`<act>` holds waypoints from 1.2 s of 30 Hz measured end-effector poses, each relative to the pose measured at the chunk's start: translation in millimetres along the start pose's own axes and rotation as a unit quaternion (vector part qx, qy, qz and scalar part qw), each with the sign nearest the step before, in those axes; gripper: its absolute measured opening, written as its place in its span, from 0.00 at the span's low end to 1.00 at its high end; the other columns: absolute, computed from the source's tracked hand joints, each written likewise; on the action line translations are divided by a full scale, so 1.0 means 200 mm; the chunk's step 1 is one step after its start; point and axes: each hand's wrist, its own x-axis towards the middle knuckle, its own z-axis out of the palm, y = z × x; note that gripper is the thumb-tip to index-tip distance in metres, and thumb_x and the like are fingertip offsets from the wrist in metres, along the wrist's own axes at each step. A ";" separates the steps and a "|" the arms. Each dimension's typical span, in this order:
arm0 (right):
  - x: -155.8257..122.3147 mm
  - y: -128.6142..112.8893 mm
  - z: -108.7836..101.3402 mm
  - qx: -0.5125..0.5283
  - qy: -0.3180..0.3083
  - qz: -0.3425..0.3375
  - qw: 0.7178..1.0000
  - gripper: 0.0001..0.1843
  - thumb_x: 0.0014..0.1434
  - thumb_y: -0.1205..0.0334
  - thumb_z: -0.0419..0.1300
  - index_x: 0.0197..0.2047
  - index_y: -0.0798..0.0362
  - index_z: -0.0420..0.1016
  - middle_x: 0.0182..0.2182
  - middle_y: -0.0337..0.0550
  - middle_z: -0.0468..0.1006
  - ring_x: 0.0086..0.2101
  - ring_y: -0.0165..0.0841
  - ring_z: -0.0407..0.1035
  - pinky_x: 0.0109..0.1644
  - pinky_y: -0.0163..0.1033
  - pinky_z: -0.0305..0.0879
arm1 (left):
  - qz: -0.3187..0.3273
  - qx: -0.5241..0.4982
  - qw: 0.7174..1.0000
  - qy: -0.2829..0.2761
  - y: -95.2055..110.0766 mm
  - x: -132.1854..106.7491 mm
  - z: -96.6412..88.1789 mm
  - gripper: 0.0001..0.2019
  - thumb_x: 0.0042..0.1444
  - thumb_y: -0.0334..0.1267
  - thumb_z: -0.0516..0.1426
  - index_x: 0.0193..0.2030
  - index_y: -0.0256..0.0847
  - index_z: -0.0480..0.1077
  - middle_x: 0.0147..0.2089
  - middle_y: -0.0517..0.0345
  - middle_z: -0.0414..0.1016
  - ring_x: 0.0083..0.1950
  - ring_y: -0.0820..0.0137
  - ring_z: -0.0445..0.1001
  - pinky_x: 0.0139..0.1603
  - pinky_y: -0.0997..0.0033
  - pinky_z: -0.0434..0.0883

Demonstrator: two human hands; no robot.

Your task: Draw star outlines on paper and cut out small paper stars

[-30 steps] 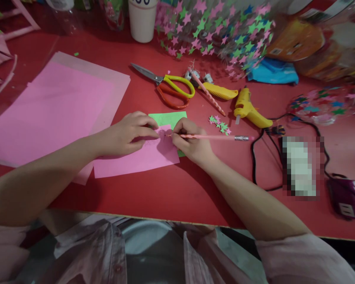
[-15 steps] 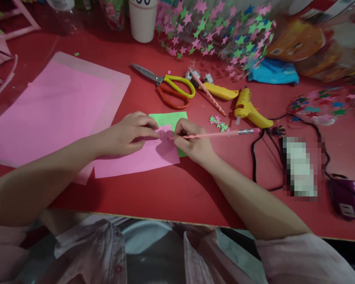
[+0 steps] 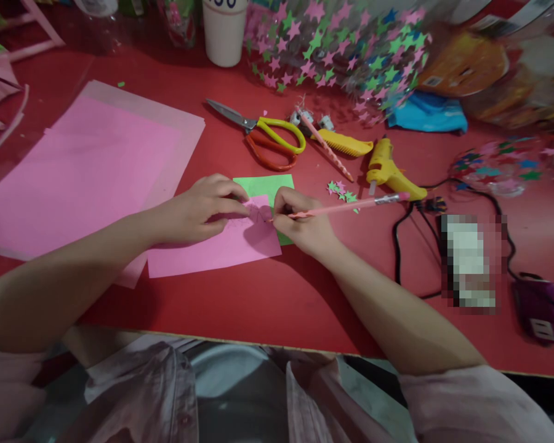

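A small pink paper sheet (image 3: 212, 249) lies on the red table (image 3: 268, 295), partly over a green paper piece (image 3: 264, 184). My left hand (image 3: 196, 208) rests on the pink sheet with its fingers curled and pressed down near the sheet's top edge, beside a small pencilled shape. My right hand (image 3: 300, 221) is closed around a pink pencil (image 3: 351, 206), its tip on the pink sheet at that shape and its eraser end pointing right.
Large pink sheets (image 3: 74, 172) lie at the left. Behind the hands are scissors (image 3: 263, 132), a yellow comb-like tool (image 3: 344, 144), a yellow glue gun (image 3: 390, 172) with black cable, small paper stars (image 3: 344, 192), a white cup (image 3: 224, 31) and a star-covered bag (image 3: 341, 46).
The pencil's eraser end has swung upward as my right hand shifts the tip slightly right on the pink sheet. My left hand stays in place.
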 end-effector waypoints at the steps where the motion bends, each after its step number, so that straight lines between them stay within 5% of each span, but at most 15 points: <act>1: 0.00 0.00 0.00 -0.001 0.001 0.000 1.000 0.08 0.44 0.72 0.50 0.21 0.51 0.54 0.19 0.33 0.57 0.22 0.25 0.51 0.26 0.33 0.47 | 0.000 0.000 1.000 0.000 0.00 0.00 0.00 0.20 0.56 0.29 0.50 0.52 0.51 0.72 0.54 0.55 0.69 0.54 0.64 0.64 0.59 0.57 0.61; 17: -0.03 0.03 0.04 -0.002 -0.001 -0.041 0.999 0.08 0.49 0.72 0.53 0.25 0.52 0.58 0.20 0.31 0.58 0.22 0.23 0.51 0.24 0.31 0.47 | -0.009 0.003 1.000 -0.001 0.01 0.00 0.00 0.18 0.57 0.31 0.49 0.50 0.49 0.73 0.54 0.55 0.69 0.55 0.63 0.63 0.59 0.57 0.60; 36: -0.04 0.02 0.05 -0.056 0.033 0.002 0.998 0.09 0.49 0.70 0.54 0.24 0.51 0.55 0.19 0.31 0.58 0.21 0.24 0.51 0.24 0.32 0.45 | -0.005 0.000 1.000 0.002 0.01 0.00 0.00 0.18 0.57 0.31 0.49 0.50 0.49 0.73 0.54 0.55 0.69 0.55 0.63 0.63 0.59 0.57 0.61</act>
